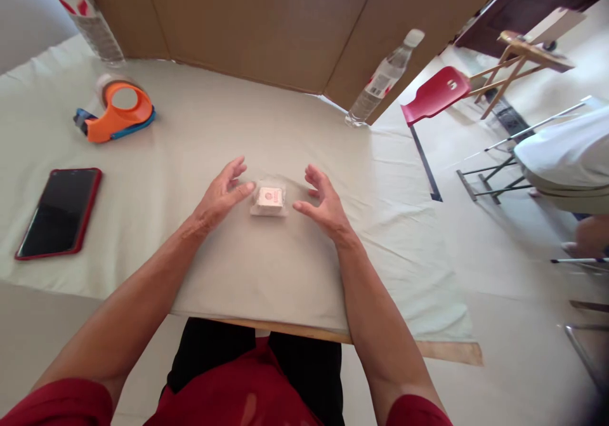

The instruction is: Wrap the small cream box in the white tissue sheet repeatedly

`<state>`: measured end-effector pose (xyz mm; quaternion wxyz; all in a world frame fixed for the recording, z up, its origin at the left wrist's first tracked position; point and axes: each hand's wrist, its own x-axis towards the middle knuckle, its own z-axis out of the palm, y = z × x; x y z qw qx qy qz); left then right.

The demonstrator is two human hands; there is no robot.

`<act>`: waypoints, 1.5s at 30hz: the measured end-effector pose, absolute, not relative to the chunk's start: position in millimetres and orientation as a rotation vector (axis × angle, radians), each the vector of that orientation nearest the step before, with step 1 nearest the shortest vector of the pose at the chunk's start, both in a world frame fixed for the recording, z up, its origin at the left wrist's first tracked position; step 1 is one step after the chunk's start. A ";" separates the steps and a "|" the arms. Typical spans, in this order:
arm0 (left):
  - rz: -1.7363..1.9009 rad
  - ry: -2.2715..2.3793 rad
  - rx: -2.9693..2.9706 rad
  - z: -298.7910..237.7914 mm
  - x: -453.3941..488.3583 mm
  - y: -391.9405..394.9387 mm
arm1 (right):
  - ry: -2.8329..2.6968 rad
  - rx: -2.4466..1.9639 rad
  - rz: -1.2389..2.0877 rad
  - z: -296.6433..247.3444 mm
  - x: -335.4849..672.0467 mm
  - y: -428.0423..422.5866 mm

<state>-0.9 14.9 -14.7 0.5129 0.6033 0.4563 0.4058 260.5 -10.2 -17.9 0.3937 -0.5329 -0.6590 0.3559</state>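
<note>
A small pale block in clear plastic wrapping point(270, 199), with a red round print on top, lies on the cloth-covered table point(257, 261) in front of me. To its left is my left hand point(224, 192), fingers curved and apart, the thumb tip close to the wrapping's edge. My right hand point(323, 202) is on the other side, thumb and fingers spread, a small gap between it and the block. Neither hand holds anything.
An orange tape dispenser point(124, 110) and a phone in a red case point(61, 212) lie at the left. Water bottles stand far left point(90, 23) and right point(383, 80), before a brown cardboard screen point(257, 26). Beyond the table's right side are a red chair point(436, 96) and a seated person point(566, 156).
</note>
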 end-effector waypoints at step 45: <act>0.854 1.091 1.656 -11.5 15.5 7.5 | -2.091 -1.458 0.963 25.9 217.1 3.8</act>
